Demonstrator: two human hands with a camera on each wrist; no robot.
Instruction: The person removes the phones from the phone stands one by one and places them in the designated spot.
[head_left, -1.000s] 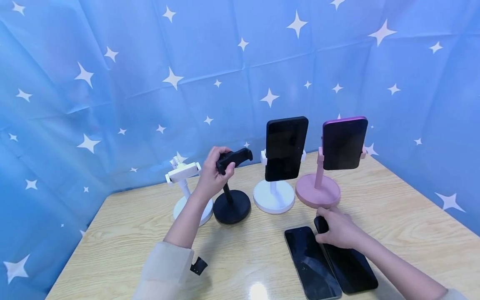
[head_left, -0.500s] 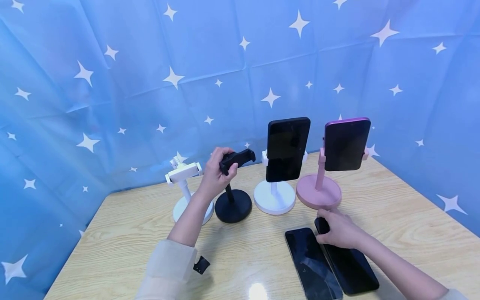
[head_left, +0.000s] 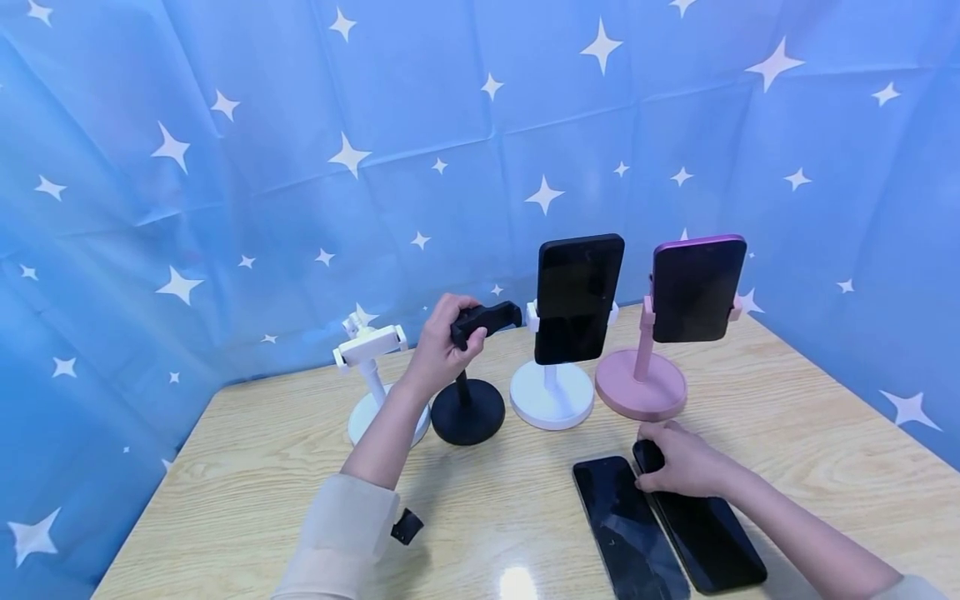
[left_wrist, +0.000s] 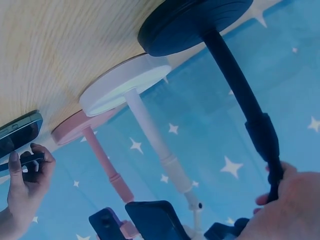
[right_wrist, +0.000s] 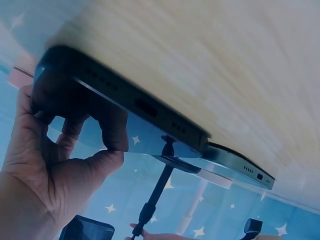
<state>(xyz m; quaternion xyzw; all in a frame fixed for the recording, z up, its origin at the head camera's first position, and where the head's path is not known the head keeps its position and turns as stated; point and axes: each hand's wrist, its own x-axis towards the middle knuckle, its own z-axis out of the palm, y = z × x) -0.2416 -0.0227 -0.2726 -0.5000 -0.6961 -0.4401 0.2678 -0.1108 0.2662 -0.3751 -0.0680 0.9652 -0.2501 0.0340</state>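
Observation:
My left hand (head_left: 441,346) grips the clamp head of a black phone stand (head_left: 467,414), its thumb in front. The clamp (head_left: 491,319) points rightward with no phone in it. In the left wrist view the stand's black stem (left_wrist: 235,77) runs down to the left hand (left_wrist: 285,207). My right hand (head_left: 684,462) holds the far end of a black phone (head_left: 712,546) lying on the table, fingers and thumb at its edges. Close on its left lies a second dark phone (head_left: 626,529), screen up. The right wrist view shows the held phone's port edge (right_wrist: 145,106) and the right hand (right_wrist: 65,170).
A white stand (head_left: 551,398) bears a black phone (head_left: 580,300). Beside it, a pink stand (head_left: 641,387) carries a purple-edged phone (head_left: 699,292). Far left stands another white stand (head_left: 371,343), its clamp without a phone. A small black piece (head_left: 407,527) shows beside the left sleeve.
The left hand and the black clamp have shifted slightly to the right, while the stand's base stays about where it was. The right hand keeps its hold on the phone.

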